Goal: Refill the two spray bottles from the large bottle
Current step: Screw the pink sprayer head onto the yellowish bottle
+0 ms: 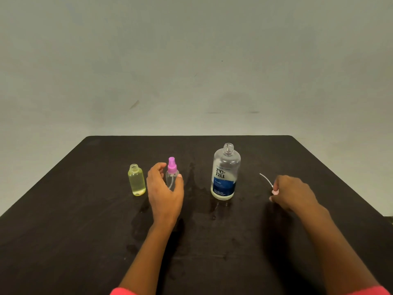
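A single head-worn camera looked forward and down from the near edge of the dark desk (85, 231), close above it. Its wide lens took in the desk's far edge and both far corners, and the pale wall (191, 60) filled the upper half.

Table (85, 241): dark, matte top with rounded far corners, filling the near half of the view.
Wet patches (138, 220): darker smears on the tabletop, left of centre.
Wall (191, 50): plain grey-green, beyond the far edge.
Scuff (134, 104): short dark mark on the wall, left of centre.
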The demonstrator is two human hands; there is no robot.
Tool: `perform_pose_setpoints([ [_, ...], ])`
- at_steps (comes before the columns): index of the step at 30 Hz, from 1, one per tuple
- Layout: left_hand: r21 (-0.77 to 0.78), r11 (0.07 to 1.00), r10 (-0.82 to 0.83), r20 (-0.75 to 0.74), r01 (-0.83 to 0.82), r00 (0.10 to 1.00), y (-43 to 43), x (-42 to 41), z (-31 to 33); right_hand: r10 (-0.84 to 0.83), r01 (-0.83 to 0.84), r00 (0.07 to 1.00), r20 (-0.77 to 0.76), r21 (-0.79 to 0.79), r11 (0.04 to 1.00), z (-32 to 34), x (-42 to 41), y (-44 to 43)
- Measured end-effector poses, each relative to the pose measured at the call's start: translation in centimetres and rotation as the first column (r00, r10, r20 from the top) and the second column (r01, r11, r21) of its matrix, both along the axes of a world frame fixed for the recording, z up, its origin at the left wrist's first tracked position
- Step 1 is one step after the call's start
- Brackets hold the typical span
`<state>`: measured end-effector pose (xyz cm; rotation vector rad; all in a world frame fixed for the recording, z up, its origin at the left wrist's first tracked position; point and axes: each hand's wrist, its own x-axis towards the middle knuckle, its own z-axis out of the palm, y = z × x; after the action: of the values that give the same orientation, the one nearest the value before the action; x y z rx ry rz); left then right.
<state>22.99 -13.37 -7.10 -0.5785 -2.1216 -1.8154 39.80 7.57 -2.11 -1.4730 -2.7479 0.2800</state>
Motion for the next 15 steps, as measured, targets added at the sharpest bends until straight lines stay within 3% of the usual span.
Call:
perform_pose_setpoints([
  [7, 0.117, 0.957, 0.281, -0.145, -0.265, 0.949, -1.1, -0.5, 1.0, 0.023, -0.023, 0.999, -0.033, 0.001, 1.000, -0.8, -0.5, 0.3],
  [11, 0.099, 0.915, 0.397, -0.057, -0.391, 0.916, -2.0, -1.9, 0.9, 0.014, -0.006, 0.995, -0.098, 0.081, 0.997, -1.0, -0.5, 0.0],
  [15, -0.040, 0.921, 0.390, 0.083, -0.388, 0.917, -2.5, -3.2, 0.1, 0.028, -0.024, 0.997, -0.076, 0.045, 0.999, -1.2, -0.6, 0.0],
])
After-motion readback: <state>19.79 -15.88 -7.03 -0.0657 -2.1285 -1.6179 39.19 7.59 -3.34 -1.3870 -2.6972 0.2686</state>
